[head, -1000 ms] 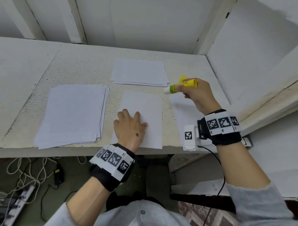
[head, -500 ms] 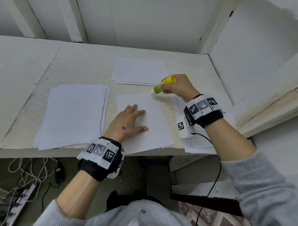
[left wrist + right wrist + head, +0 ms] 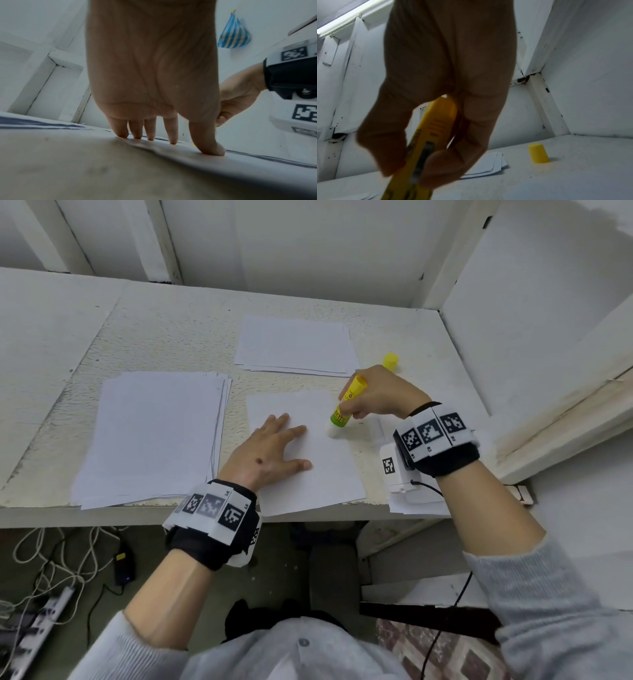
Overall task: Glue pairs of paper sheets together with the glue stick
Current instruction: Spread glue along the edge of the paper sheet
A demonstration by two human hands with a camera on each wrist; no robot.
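Right hand [image 3: 378,393] has swung its gripped glue stick [image 3: 346,402] down onto the sheet [image 3: 329,474]. Left hand [image 3: 265,455] presses flat beside it, fingers spread, on a rough white desk [image 3: 164,344] boxed by white walls.

Legible markings are few. Left wristband [image 3: 219,506]: small codes "L4" and "L5" beside its black-and-white square markers. Right wristband [image 3: 433,433]: similar tiny codes, too small to read. Glue stick [image 3: 346,405]: printed label, blurred and illegible.
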